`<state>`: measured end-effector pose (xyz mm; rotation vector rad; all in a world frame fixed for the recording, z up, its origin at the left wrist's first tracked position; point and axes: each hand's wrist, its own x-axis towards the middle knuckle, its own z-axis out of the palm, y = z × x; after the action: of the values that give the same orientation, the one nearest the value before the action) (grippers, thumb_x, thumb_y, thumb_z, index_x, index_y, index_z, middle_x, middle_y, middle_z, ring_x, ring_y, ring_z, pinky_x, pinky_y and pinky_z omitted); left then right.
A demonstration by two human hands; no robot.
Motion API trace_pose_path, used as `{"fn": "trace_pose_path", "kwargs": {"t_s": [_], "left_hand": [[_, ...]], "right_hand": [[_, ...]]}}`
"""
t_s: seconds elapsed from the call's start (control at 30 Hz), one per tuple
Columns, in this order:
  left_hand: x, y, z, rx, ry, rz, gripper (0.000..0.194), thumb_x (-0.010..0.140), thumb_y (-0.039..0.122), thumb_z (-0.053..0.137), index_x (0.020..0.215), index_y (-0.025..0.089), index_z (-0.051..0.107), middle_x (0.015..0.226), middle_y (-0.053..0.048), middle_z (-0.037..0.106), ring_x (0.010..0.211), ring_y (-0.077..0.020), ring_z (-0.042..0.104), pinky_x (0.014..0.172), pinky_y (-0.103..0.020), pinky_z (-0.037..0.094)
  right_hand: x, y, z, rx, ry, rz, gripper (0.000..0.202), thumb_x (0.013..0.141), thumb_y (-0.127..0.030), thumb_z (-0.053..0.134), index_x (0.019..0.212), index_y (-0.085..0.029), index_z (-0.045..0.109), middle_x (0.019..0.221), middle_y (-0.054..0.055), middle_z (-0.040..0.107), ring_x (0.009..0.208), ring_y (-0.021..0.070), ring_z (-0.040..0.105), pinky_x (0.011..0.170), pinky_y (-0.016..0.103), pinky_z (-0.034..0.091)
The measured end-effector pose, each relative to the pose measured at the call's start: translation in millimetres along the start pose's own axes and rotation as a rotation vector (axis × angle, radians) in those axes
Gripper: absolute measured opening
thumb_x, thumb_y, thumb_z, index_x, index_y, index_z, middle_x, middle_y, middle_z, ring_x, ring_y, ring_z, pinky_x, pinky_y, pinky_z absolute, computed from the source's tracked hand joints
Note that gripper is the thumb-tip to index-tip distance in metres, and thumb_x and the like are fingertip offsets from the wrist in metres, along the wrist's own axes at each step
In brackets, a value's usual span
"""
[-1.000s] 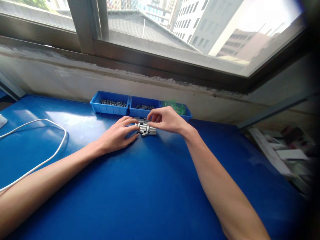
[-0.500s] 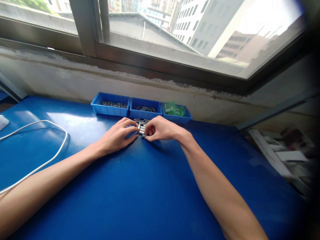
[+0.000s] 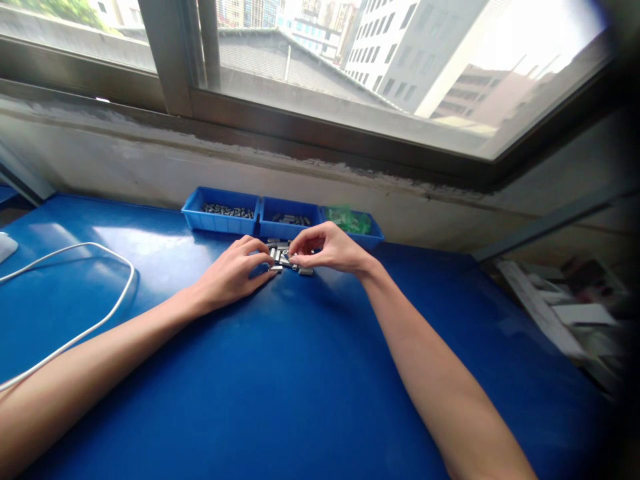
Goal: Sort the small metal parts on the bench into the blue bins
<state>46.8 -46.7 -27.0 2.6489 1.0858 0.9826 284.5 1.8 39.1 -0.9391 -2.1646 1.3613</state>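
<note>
A loose cluster of small silvery metal cylinders (image 3: pixel 306 271) lies on the blue tabletop, between my two hands. My left hand (image 3: pixel 241 272) rests at the cluster's left edge, fingers curved, with one small metal cylinder (image 3: pixel 275 268) between thumb and fingertip. From the right, my right hand (image 3: pixel 327 249) reaches over the cluster. Its thumb and index finger pinch a small metal piece at their tips; the fingers partly hide it and the pieces beneath.
Behind the hands stand three blue bins: one with small dark metal parts (image 3: pixel 227 211), one with metal cylinders (image 3: pixel 293 219), one with green plastic bags (image 3: pixel 350 220). A white cable (image 3: pixel 131 267) loops across the table (image 3: pixel 270 387) at left, over my forearm. A window is behind.
My right hand has lifted and shifted slightly away from the table's front, uncovering cylinders at the cluster's right front. My left hand has barely moved; a cylinder now shows at its fingertips.
</note>
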Motion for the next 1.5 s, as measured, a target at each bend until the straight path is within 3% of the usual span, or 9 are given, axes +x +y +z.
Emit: {"fn": "trace_pose_path", "kwargs": {"t_s": [0.13,0.2,0.3,0.5,0.6,0.8,1.03,1.2,1.5], "left_hand": [[-0.3,-1.2,0.6,0.006,-0.031,-0.001,0.024,0.1,0.037,0.056,0.1,0.019,0.072,0.108,-0.01,0.067,0.102,-0.0238,0.059,0.092,-0.041,0.053],[-0.6,-2.7,1.4,-0.003,-0.036,-0.011,0.026,0.101,0.039,0.054,0.101,0.02,0.072,0.108,-0.01,0.067,0.103,-0.024,0.059,0.092,-0.042,0.053],[-0.8,-5.4,2.1,-0.04,-0.005,-0.045,0.028,0.101,0.042,0.053,0.102,0.02,0.071,0.109,-0.01,0.067,0.103,-0.0239,0.06,0.093,-0.042,0.053],[1.8,-7.8,-0.4,-0.15,0.068,-0.183,0.026,0.098,0.042,0.057,0.098,0.02,0.071,0.107,-0.009,0.068,0.1,-0.0227,0.063,0.091,-0.038,0.052],[3.9,-6.6,-3.1,-0.229,0.098,-0.226,0.027,0.098,0.043,0.058,0.095,0.02,0.071,0.105,-0.008,0.068,0.097,-0.0216,0.065,0.09,-0.036,0.052],[6.4,-6.6,-7.4,-0.348,0.142,-0.322,0.032,0.096,0.048,0.059,0.093,0.019,0.071,0.101,-0.008,0.07,0.093,-0.0207,0.065,0.084,-0.033,0.052],[6.2,-13.1,-5.8,-0.479,0.161,-0.397,0.036,0.095,0.052,0.059,0.096,0.017,0.07,0.102,-0.008,0.069,0.094,-0.0206,0.064,0.077,-0.029,0.052],[7.1,-13.0,-7.1,-0.517,0.162,-0.44,0.04,0.097,0.052,0.055,0.095,0.015,0.07,0.097,-0.007,0.068,0.086,-0.0181,0.061,0.074,-0.027,0.048],[6.3,-14.1,-6.2,-0.511,0.112,-0.421,0.041,0.096,0.051,0.055,0.088,0.014,0.07,0.091,-0.006,0.067,0.083,-0.0174,0.059,0.075,-0.027,0.044]], "right_hand": [[0.2,0.8,0.1,0.021,0.015,-0.002,0.029,0.069,-0.037,0.082,0.085,-0.013,0.076,0.067,0.001,0.068,0.059,0.0107,0.058,0.055,0.022,0.046],[1.4,2.3,1.4,0.007,0.08,-0.017,0.03,0.069,-0.039,0.082,0.084,-0.013,0.076,0.067,0.001,0.069,0.059,0.0111,0.058,0.055,0.022,0.047],[5.2,7.4,3.9,-0.049,0.269,-0.057,0.033,0.069,-0.042,0.081,0.084,-0.013,0.076,0.069,0.002,0.069,0.06,0.012,0.059,0.056,0.023,0.048],[13.4,25.1,5.7,-0.302,0.809,-0.053,0.03,0.075,-0.042,0.074,0.088,-0.014,0.078,0.074,0.006,0.073,0.063,0.0155,0.062,0.062,0.027,0.051],[14.0,28.9,5.1,-0.413,0.923,0.01,0.029,0.079,-0.04,0.07,0.09,-0.014,0.079,0.073,0.007,0.074,0.061,0.0167,0.063,0.066,0.029,0.052],[12.2,23.0,5.9,-0.461,0.853,-0.004,0.023,0.081,-0.035,0.07,0.089,-0.016,0.08,0.075,0.006,0.076,0.063,0.0172,0.066,0.073,0.03,0.054],[12.9,12.3,15.6,-0.252,0.515,-0.078,0.026,0.082,-0.04,0.07,0.085,-0.015,0.077,0.08,0.006,0.076,0.068,0.0163,0.067,0.063,0.025,0.052],[15.0,14.8,25.4,-0.127,0.311,-0.095,0.035,0.079,-0.045,0.074,0.096,-0.014,0.077,0.076,0.004,0.073,0.061,0.0127,0.062,0.056,0.022,0.048],[16.4,10.6,36.3,-0.118,0.271,-0.11,0.036,0.078,-0.047,0.077,0.093,-0.014,0.078,0.072,0.003,0.072,0.058,0.0115,0.06,0.054,0.022,0.046]]}}
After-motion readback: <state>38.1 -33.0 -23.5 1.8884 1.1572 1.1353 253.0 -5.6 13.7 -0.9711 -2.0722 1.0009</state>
